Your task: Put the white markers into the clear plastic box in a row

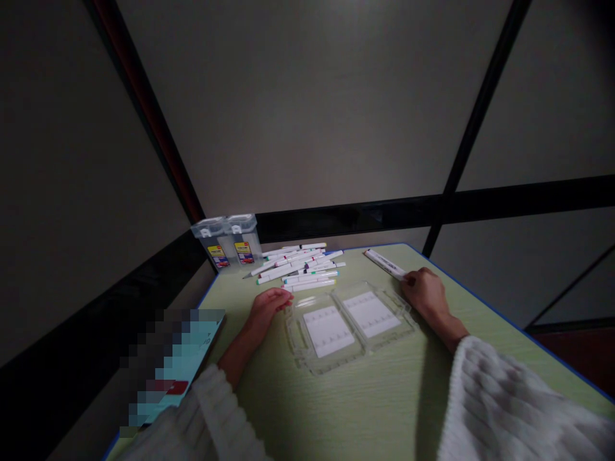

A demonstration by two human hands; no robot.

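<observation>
A clear plastic marker case [353, 323] lies open on the green table [365, 403], both halves flat with white ruled inserts. My left hand [268, 306] rests at the case's left edge, fingers curled loosely, holding nothing that I can see. Just beyond it lies a heap of white markers [298, 264] with coloured caps. My right hand [425, 291] sits at the case's right edge, fingers closed on the near end of a bundle of white markers [384, 263] that stretches away toward the back.
Two clear lidded boxes [230, 243] with yellow labels stand at the table's back left corner. A light blue booklet [185, 365] lies over the left edge. Dark framed wall panels close off the back and sides. White knitted sleeves cover both forearms.
</observation>
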